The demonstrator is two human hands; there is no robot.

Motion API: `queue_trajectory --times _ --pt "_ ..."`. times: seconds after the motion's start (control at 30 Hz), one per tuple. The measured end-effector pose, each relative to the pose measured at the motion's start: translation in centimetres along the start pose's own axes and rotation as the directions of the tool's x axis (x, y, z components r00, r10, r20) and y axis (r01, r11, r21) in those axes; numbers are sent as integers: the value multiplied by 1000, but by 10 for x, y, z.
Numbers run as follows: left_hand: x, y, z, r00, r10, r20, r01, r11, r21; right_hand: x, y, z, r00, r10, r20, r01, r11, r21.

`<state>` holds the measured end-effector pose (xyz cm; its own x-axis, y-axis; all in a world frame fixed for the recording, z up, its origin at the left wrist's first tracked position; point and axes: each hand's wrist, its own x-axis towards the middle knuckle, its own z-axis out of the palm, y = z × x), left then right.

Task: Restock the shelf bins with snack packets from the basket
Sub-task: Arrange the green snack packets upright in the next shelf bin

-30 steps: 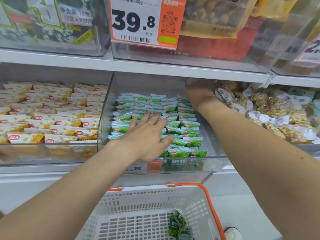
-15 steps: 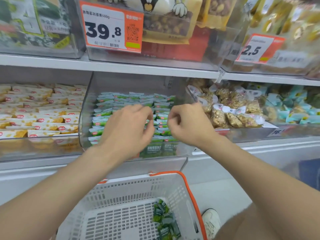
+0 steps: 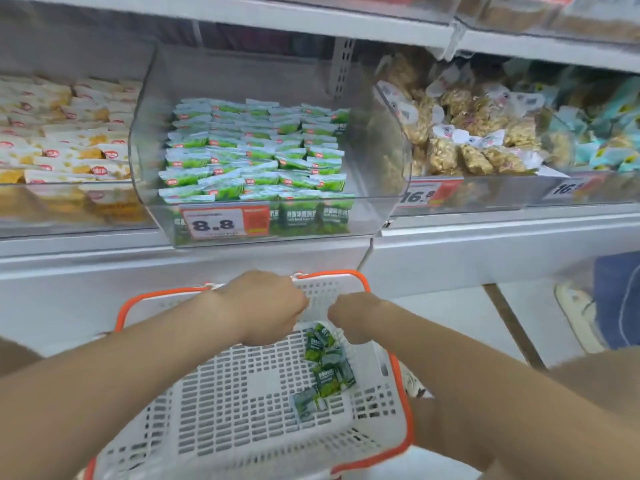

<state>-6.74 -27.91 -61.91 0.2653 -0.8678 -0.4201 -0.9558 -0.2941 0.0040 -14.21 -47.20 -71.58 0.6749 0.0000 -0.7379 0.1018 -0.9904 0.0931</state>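
Two bare forearms fill the lower half of the view. The left forearm [image 3: 121, 368] enters from 8 o'clock and the right forearm [image 3: 485, 368] from 4 o'clock. Both are bare from the frame's edge to the wrist. The left hand [image 3: 266, 306] and right hand [image 3: 353, 317] are bare, seen from the back. At 5 o'clock is a white sliver, perhaps a shoe [image 3: 414, 382], blurred.

Both bare forearms reach forward and down, converging; the left hand [image 3: 265, 306] shows its back, fingers curled under, out of sight; the right hand [image 3: 349, 320] sits just beside it, likewise curled; the grips are hidden
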Motion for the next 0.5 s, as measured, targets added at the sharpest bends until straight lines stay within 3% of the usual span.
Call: queue_trajectory --times 0.13,0.37,0.43,0.5 --pt "19 0 25 991 35 130 -33 999 -16 43 -15 65 996 41 82 -42 999 18" --pt "37 -2 56 984 43 172 -42 999 -11 76 -34 135 985 -17 170 79 929 -362" --pt "38 -4 60 984 37 172 -38 999 6 83 -32 140 986 6 169 51 941 -334" --pt "38 -6 60 986 38 164 -39 999 0 88 -31 131 990 4 138 21 984 -179"
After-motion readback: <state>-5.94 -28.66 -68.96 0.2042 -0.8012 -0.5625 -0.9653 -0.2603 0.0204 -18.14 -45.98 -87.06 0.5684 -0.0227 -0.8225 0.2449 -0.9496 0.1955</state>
